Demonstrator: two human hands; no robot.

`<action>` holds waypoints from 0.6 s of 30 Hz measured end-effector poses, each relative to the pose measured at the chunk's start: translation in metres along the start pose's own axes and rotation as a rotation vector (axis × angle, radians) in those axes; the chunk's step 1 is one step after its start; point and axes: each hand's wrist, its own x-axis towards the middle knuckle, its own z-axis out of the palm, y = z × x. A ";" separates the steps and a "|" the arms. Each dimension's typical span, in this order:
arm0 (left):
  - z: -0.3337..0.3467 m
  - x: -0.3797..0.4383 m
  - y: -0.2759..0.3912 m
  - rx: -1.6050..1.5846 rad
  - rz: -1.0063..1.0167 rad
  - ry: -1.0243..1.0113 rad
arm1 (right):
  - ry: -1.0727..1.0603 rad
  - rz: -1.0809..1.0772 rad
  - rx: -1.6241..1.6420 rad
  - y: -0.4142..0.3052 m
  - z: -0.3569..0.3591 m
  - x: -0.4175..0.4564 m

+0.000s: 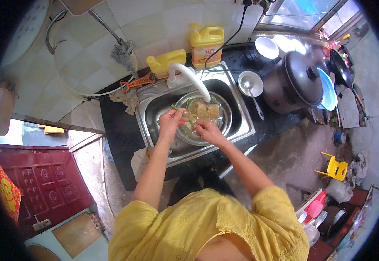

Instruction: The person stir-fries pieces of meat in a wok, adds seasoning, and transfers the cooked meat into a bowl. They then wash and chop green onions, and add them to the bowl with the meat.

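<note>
Both my hands hold a thin green vegetable stalk [190, 121] over a round metal basin [230, 121]. My left hand [170, 123] pinches it near the upper left end, which sticks out past the fingers. The fingertips of my right hand [210, 131] grip its lower end. Inside the basin, water surrounds tan, fibrous lumps [205, 111] whose kind I cannot tell; more green pieces show near them. The basin sits in a stainless steel sink [247, 128], and a white faucet [194, 78] curves over it.
Yellow detergent jugs [207, 45] stand and lie behind the sink, beside an orange peeler [137, 82]. To the right are a white bowl with a ladle [248, 83] and a large dark lidded pot [290, 84]. Cloths [125, 101] lie left. A black cord [241, 24] hangs behind.
</note>
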 end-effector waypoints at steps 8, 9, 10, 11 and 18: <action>0.008 -0.010 -0.022 -0.481 0.044 0.042 | 0.351 0.029 0.215 0.004 0.000 0.006; 0.011 -0.010 -0.020 -0.365 0.019 0.043 | 0.432 -0.073 0.028 0.002 0.001 0.003; 0.015 -0.013 -0.014 -0.249 -0.005 0.042 | 0.530 -0.360 -0.497 0.014 0.002 0.003; 0.020 -0.015 -0.010 -0.131 -0.029 0.038 | 0.594 -0.261 -0.500 0.032 -0.002 0.009; 0.022 -0.023 0.007 1.010 0.220 0.202 | 0.314 0.286 0.600 0.026 -0.093 -0.031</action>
